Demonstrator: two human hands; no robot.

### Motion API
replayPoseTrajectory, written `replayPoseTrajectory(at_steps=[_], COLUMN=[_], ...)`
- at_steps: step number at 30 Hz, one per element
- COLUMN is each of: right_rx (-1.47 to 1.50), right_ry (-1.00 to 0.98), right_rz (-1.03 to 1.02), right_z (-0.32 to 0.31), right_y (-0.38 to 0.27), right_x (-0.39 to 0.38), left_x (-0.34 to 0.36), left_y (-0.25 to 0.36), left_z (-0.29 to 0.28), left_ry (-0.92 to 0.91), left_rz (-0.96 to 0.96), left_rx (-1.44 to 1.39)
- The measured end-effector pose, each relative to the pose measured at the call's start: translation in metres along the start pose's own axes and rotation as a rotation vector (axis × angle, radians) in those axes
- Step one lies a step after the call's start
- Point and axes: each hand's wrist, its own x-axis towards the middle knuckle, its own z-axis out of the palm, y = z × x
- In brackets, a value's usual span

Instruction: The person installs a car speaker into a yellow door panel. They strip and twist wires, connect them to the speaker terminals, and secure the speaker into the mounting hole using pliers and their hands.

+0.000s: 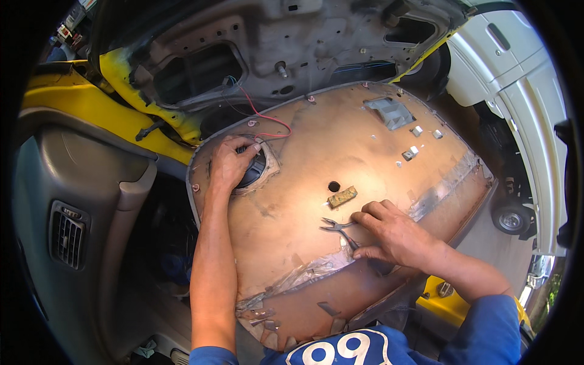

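The brown backing of a door trim panel lies across the middle of the view. At its left end a round black speaker sits in a cutout. My left hand is closed over the speaker's upper edge, fingers bent and partly hidden. A thin red wire runs from the door shell to the speaker near my fingertips. My right hand holds pliers low over the panel, their jaws apart and pointing left, with nothing between them. Beside the jaws lies a small yellowish-brown block.
Beyond the panel stands the bare door shell, with yellow edges. The dashboard with an air vent is at left. White clips and a grey patch are on the panel's right. A white vehicle stands at right.
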Motion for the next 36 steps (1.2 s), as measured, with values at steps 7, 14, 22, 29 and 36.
replayPoseTrajectory(at_steps=[7,14,22,29,36], right_rx=[0.059,0.449,0.795,1.332,1.119], right_ry=[-0.016,0.133,-0.042,-0.225,-0.247], right_rz=[-0.041,0.139,0.451,0.703,0.647], right_z=[0.011,0.001,0.005,0.006,0.014], right_y=[-0.015,-0.029,-0.036,-0.031,-0.023], right_x=[-0.005,0.043,0.216,0.236,0.243], left_x=[0.000,-0.001,-0.001,0.000,0.003], left_y=[-0.002,0.001,0.005,-0.005,-0.009], left_z=[0.003,0.003,0.000,0.004,0.007], left_ry=[0.021,0.025,-0.005,0.013,0.016], left_rz=[0.053,0.058,0.025,0.005,0.006], left_rx=[0.025,0.038,0.103,0.092,0.109])
